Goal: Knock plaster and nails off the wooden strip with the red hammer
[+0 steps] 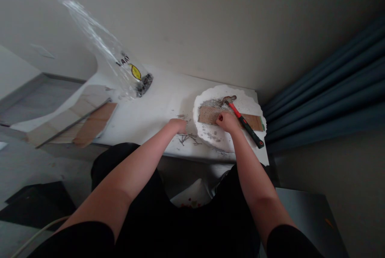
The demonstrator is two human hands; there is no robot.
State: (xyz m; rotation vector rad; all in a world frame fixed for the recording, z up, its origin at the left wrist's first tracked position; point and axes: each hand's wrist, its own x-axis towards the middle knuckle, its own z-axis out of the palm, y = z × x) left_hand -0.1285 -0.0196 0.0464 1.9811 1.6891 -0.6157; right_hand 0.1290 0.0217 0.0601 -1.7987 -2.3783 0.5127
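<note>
My right hand (227, 121) is over a brown wooden board (209, 115), its fingers curled together; whatever they may pinch is too small to make out. The board's near end looks rough and pitted with many small marks. A claw hammer (240, 117) with a red and black handle lies across the board, just beyond and to the right of that hand. Down at the table is my left hand (178, 125), beside a scatter of loose nails (189, 138). Its fingers point downward and are mostly hidden behind the back of the hand.
Under the board is a round white slab (216, 140) with ragged edges and grey debris. A clear plastic bag (120, 61) stands at the back left of the white table (162, 97). Cardboard pieces (93, 123) lie at the left end. A blue curtain (325, 89) hangs on the right.
</note>
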